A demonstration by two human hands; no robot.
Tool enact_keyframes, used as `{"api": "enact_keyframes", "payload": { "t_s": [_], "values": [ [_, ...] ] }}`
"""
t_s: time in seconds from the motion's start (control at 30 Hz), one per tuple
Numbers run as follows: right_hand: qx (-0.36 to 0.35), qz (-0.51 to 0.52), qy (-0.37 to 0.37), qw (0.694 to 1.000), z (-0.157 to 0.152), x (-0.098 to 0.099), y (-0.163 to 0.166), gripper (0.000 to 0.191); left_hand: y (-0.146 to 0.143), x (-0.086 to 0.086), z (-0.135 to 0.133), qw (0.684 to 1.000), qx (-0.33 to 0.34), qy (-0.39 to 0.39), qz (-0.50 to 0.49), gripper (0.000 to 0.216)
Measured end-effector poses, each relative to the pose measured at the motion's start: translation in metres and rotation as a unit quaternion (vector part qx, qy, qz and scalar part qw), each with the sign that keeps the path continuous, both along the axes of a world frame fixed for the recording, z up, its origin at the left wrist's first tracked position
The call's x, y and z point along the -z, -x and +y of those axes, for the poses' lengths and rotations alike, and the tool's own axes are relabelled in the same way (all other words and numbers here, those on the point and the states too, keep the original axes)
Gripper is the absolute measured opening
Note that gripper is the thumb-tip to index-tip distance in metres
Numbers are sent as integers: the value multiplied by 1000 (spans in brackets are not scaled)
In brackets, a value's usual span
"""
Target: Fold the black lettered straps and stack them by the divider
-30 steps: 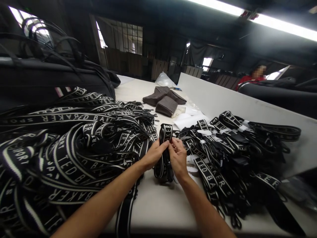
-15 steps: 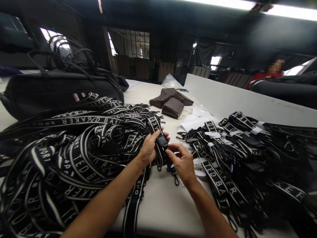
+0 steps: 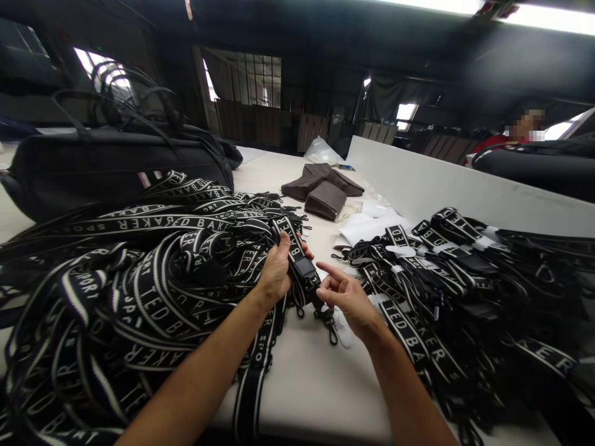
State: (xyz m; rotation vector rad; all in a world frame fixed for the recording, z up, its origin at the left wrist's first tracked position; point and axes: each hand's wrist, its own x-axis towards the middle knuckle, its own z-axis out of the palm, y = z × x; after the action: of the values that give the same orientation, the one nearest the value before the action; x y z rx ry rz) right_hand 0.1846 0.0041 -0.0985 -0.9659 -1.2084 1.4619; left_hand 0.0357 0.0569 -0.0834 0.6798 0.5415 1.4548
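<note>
My left hand (image 3: pixel 279 266) is closed round a black webbing bag strap (image 3: pixel 292 241) with white edging and lettering, its thumb lying on top. A flat black rectangular piece (image 3: pixel 305 267) sits on the strap below that hand. My right hand (image 3: pixel 346 297) is at the strap's lower end. Its index finger points out, while the thumb and a bent finger pinch the strap's edge. Beneath the strap hang a small black clip (image 3: pixel 333 336) and a white tag (image 3: pixel 343 328). Many like straps (image 3: pixel 153 291) lie heaped at my left.
Bundled straps (image 3: pixel 418 310) with white wraps cover the table's right side. Behind are brown pouches (image 3: pixel 325 198), white paper sheets (image 3: pixel 372 226) and a clear plastic bag (image 3: pixel 320 150). A black handbag (image 3: pixel 116 167) stands at back left. Beyond a white partition (image 3: pixel 441 173) is a person in red (image 3: pixel 499 142).
My right index finger has straightened away from the strap. My left hand has shifted slightly up the strap, and more of its lettering shows. The flat black piece sits a little lower.
</note>
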Motion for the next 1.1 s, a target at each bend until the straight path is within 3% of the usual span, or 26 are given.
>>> {"api": "enact_keyframes", "payload": {
  "t_s": [0.23, 0.33, 0.43, 0.5, 0.57, 0.63, 0.73, 0.83, 0.93, 1.03, 1.1],
  "values": [
    [-47, -40, 26, 998, -4, 0, 3, 91, 3, -2, 0, 999, 26, -2, -22, 41],
    [-41, -63, 23, 997, -4, 0, 3, 74, 6, -4, 0, 997, 55, -30, -39, 35],
    [44, -91, -33, 994, -2, -2, 0, 46, 8, -9, -4, 992, 109, -58, -21, 29],
    [103, -88, -74, 988, -1, -3, -3, 43, 7, -10, -11, 983, 171, -66, 21, 25],
    [96, -45, -86, 991, -1, -2, -3, 46, 5, -10, -20, 967, 234, -61, 83, 24],
    [37, 5, -67, 997, -2, 0, 0, 46, 1, -7, -28, 948, 277, -55, 147, 29],
    [-16, 33, -12, 999, -5, 5, 5, 42, -3, -4, -37, 925, 302, -49, 223, 66],
    [20, 22, -3, 1000, -5, 6, 8, 45, -6, -1, -37, 909, 282, -87, 296, 97],
    [108, 33, -31, 993, -3, 4, 7, 43, -9, 4, -33, 889, 202, -170, 374, 107],
    [185, 68, -84, 977, 0, 2, 6, 38, -14, 11, -28, 873, 159, -176, 427, 101],
    [226, 74, -126, 963, 1, 2, 5, 33, -16, 14, -26, 871, 155, -150, 442, 82]
  ]
}}
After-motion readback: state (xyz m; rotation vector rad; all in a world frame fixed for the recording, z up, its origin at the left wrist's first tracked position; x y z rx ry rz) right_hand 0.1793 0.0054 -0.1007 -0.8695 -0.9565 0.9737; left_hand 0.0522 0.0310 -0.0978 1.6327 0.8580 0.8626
